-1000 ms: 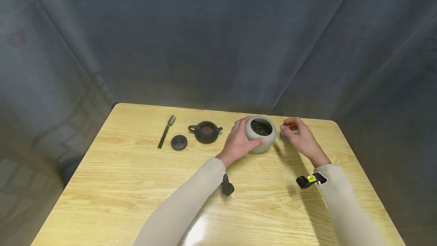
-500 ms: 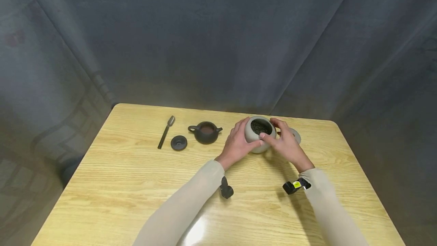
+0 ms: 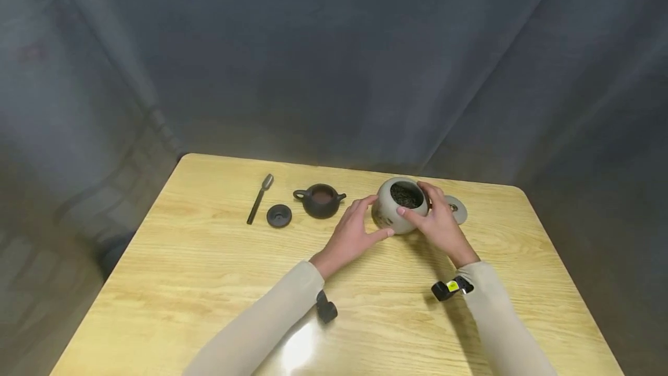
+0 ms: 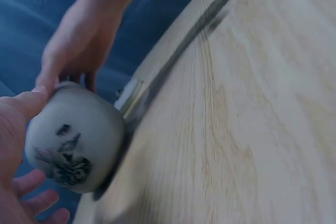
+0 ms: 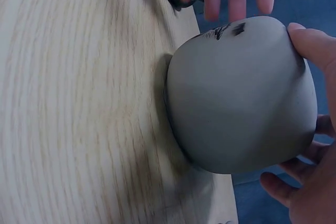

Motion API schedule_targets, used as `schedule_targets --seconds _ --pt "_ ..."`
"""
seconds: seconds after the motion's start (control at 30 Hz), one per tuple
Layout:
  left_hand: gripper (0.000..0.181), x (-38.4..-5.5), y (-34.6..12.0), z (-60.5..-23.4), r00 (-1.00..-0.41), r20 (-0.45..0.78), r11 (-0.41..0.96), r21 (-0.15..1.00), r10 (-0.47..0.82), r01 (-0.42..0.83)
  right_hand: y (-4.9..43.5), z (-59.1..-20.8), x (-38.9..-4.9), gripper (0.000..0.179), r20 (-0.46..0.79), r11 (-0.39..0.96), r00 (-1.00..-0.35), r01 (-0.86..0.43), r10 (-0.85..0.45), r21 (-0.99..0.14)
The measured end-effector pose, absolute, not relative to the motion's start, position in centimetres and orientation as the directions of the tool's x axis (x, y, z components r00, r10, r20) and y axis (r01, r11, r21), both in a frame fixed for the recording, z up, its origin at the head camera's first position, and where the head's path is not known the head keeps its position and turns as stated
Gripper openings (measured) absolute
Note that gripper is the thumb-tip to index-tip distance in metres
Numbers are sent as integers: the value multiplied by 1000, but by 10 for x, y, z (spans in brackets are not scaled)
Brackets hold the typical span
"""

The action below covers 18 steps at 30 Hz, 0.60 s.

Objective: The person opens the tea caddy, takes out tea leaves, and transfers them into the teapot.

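Observation:
A round light-grey tea jar [image 3: 387, 206] with dark tea leaves [image 3: 406, 195] inside sits near the back of the table, its mouth uncovered. My right hand [image 3: 443, 228] grips it from the right, thumb at the near rim and fingers round the far side. On the left, my left hand [image 3: 349, 237] is spread beside the jar, thumb and fingers apart. The left wrist view shows a dark painted pattern on the jar [image 4: 79, 140], facing the left hand. Behind the right hand lies the grey jar lid [image 3: 459, 211], partly hidden.
Left of the jar stands a dark teapot [image 3: 320, 206], uncovered, its spout toward the jar. A round dark teapot lid [image 3: 279, 216] and a tea scoop with a dark handle [image 3: 256, 205] lie further left. A grey curtain [image 3: 313, 62] hangs behind the wooden table [image 3: 219, 283].
My right hand moved left from the jar lid onto the jar. My left hand has let go of the jar and drawn back left, and the painted pattern now shows in the head view.

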<state>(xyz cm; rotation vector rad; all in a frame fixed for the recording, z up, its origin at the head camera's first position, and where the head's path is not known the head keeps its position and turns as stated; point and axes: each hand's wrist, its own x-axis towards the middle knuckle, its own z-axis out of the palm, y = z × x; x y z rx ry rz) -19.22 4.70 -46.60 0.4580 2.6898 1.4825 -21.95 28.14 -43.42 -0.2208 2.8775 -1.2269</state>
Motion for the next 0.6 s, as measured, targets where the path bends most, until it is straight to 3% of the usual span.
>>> schedule_targets --seconds 0.2,0.6 --pt "77 -175 23 -452 -955 124 495 833 269 247 283 -437 -220 96 53 670 -990 -129 -132 -731" --pt "68 -159 -44 -447 -982 146 493 850 120 187 284 -438 -217 95 57 641 -989 -131 -136 -756"
